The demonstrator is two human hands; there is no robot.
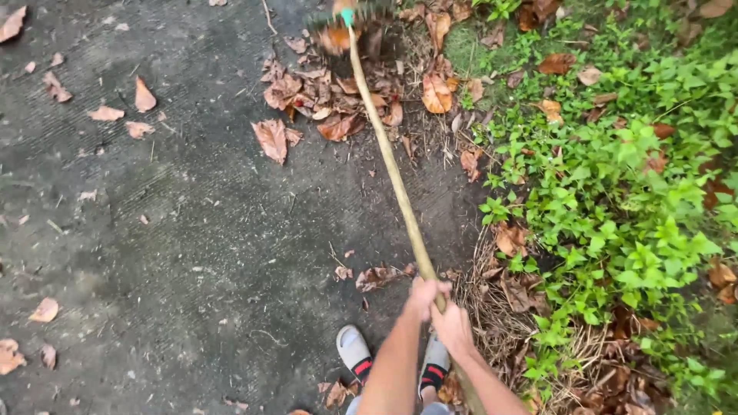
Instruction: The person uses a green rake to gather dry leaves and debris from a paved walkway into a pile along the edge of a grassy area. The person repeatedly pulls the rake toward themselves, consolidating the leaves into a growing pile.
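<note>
Underfoot, a dark, damp concrete path (177, 230) filled most of the view, its surface faintly ribbed and dotted with stray brown leaves. Along its right edge ran a bank of green plants (630, 200), low and leafy, with dead leaves caught among the stems and a fringe of dry straw-coloured grass (492, 307) where the greenery met the path.

Across the middle, a long wooden broom handle (392, 165) slanted from the lower right up toward the top centre, pale and slightly bent. At its far end a small teal collar joined it to the broom head (350, 23), whose bristles showed only partly at the top edge of the view and looked blurred. Just below that head lay a pile of dry brown leaves (330, 100), heaped on the path close to the grass edge, with a few bigger single leaves lying just beside the heap.

Both hands gripped the lower part of the handle. The left hand (424, 295) was closed around the handle higher up, fingers wrapped over the wood. The right hand (453, 327) was clenched on the same handle just behind it, the two nearly touching, bare forearms reaching in from the bottom edge.

Beneath the arms, two feet in grey slide sandals (354, 350) with red and black strap marks stood on the path.
</note>
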